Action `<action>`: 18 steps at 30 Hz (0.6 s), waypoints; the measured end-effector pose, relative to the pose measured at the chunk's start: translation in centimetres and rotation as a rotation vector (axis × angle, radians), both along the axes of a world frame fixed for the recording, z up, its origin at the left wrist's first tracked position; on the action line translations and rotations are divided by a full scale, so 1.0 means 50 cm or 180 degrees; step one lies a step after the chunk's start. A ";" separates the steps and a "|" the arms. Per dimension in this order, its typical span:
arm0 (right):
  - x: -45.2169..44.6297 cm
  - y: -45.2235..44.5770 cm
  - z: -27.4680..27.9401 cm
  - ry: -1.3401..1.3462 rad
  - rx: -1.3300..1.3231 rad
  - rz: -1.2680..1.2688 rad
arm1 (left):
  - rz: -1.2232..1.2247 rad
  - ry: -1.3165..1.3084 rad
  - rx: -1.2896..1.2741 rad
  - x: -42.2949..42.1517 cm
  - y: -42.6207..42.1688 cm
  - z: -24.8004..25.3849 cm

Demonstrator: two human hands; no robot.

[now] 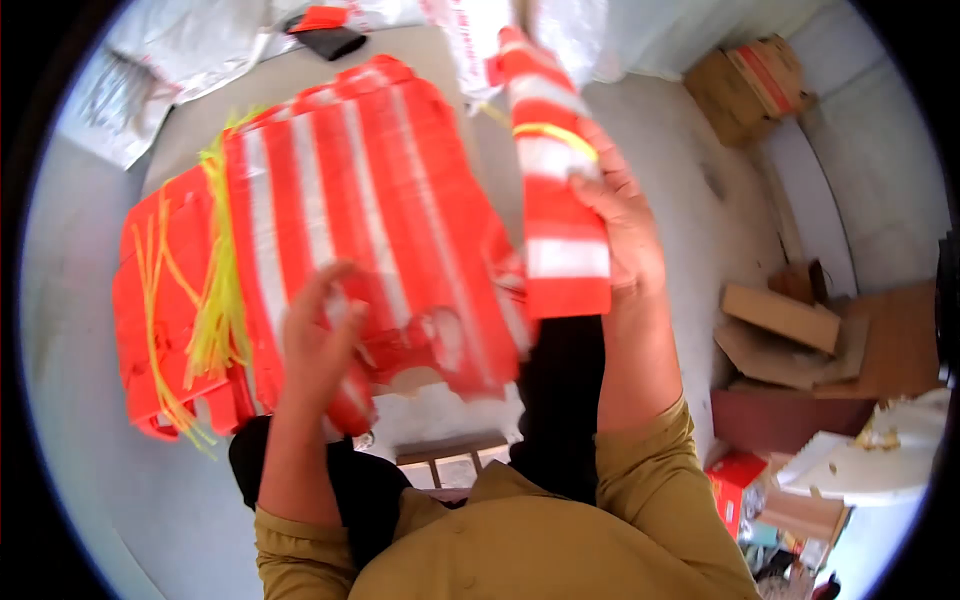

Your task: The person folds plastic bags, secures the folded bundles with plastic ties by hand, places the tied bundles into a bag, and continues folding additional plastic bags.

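My right hand (622, 215) grips a narrow folded bundle of red-and-white striped material (566, 205), fingers behind it and thumb on the front. A yellow strip (555, 135) crosses the bundle's upper part. My left hand (322, 330) hovers over or touches the lower edge of a wide red-and-white striped sheet (375, 200); its thumb and fingers are apart, slightly blurred by motion. Contact there cannot be made out. Thin yellow strips (220, 290) hang along that sheet's left side, over plain red material (165, 285).
A beige surface (420, 65) bears the sheets, with a black-and-red item (330, 35) at its far edge. White printed bags (200, 45) lie beyond. Cardboard boxes (750, 85) stand far right; flattened cardboard (790, 335) and a red box (735, 485) lie nearer.
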State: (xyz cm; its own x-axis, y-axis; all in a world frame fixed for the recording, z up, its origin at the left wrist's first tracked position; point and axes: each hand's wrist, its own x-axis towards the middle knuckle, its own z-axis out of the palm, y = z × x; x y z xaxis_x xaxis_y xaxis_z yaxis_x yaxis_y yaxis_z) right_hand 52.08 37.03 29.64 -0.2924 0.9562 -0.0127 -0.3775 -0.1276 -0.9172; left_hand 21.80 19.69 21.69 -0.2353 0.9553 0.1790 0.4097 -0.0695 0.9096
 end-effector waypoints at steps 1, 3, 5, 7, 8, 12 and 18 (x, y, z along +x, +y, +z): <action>0.050 -0.009 0.008 0.0013 0.0171 -0.0104 | 0.0293 0.1100 0.0171 -0.011 0.007 0.027; 0.151 -0.030 0.024 0.0044 0.0531 -0.0283 | 0.0507 0.2409 0.0186 -0.030 0.025 0.031; 0.270 -0.061 0.007 -0.0362 0.0593 -0.0682 | 0.0685 0.3077 -0.0413 -0.031 0.032 0.023; 0.392 -0.106 -0.029 -0.0763 0.0584 -0.0975 | 0.0662 0.3208 -0.0833 -0.048 0.040 -0.022; 0.445 -0.135 -0.047 -0.0914 0.0461 -0.1114 | 0.0632 0.3308 -0.0813 -0.054 0.044 -0.039; 0.595 -0.268 -0.141 -0.0970 0.0030 -0.1519 | 0.0619 0.3501 -0.0708 -0.069 0.054 -0.074; 0.677 -0.412 -0.333 -0.0898 -0.0561 -0.1726 | 0.0620 0.3697 -0.0528 -0.083 0.056 -0.102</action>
